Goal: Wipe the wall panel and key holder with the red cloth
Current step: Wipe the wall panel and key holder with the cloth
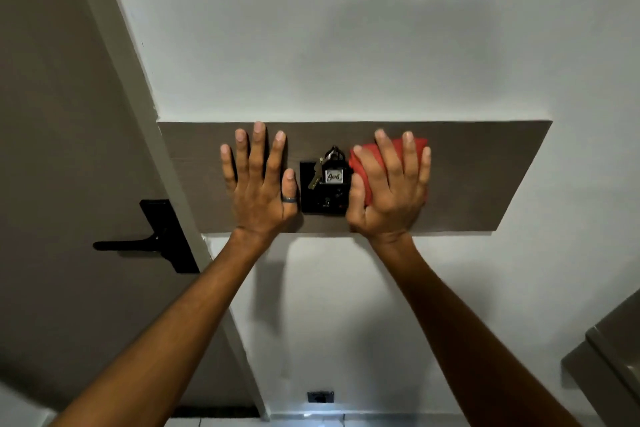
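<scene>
A brown wood-grain wall panel (485,177) runs across the white wall. At its middle sits a black key holder (323,199) with keys and a numbered tag (334,176) hanging in it. My right hand (389,187) lies flat on a folded red cloth (363,156), pressing it against the panel just right of the key holder. My left hand (259,184) rests flat on the panel left of the holder, fingers spread, holding nothing; a ring is on its thumb.
A brown door (52,149) with a black lever handle (152,243) stands at the left, beside a pale door frame. A black wall socket (320,396) sits low on the wall. A grey cabinet corner (613,354) shows at lower right.
</scene>
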Available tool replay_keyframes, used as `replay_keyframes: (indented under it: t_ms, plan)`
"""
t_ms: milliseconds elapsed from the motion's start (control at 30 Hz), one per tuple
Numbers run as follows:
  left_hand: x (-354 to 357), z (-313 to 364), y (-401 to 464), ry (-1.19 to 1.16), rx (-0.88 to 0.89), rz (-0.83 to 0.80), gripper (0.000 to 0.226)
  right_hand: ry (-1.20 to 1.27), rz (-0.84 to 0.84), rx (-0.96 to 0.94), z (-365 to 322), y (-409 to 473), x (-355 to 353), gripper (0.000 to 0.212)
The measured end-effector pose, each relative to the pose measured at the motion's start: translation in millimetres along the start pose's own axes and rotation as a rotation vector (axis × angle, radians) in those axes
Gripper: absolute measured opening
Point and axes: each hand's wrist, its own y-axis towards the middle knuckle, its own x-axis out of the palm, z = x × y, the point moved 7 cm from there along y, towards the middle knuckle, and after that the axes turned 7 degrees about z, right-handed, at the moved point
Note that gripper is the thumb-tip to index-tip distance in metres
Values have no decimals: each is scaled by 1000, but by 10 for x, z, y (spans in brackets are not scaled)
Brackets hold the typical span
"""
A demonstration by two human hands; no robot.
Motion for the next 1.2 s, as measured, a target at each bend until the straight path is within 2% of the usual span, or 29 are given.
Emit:
replay_keyframes:
  t_ms: [67,267,333,400,433,467,567,600,733,900,1000,1100,1200]
  plan:
    - [16,4,2,-6,-3,-16,60,-22,10,75,-103,-89,36,42]
    - [10,-2,-47,11,4,-8,58,22,-6,-258,133,-412,-101,43]
    - [7,21,-24,35,16,-4,59,-16,9,-156,151,-354,-86,43]
    - [17,16,-6,48,20,-7,59,-13,43,126,9,-246,-42,44]
    - [22,9,3,45,18,-4,59,-6,51,200,-102,-207,0,45]
    - [14,3,-12,37,11,-8,59,9,33,198,-192,-193,20,46]
    - [4,5,-38,29,16,-4,59,45,-34,-85,-97,-105,-30,43]
    - [11,13,-26,38,17,-6,58,45,-20,-103,31,-46,-69,41]
    - [-4,34,8,43,12,12,58,-5,83,116,56,68,-96,37]
    - [-9,6,-30,37,2,28,57,10,46,-43,65,119,-124,34]
    - [-9,39,-36,48,13,26,56,-51,112,101,246,63,-206,33]
    - [-19,52,-31,63,11,30,56,-20,160,270,131,43,-198,34]
    - [4,73,-39,36,20,35,57,14,78,221,-225,-7,-67,37]
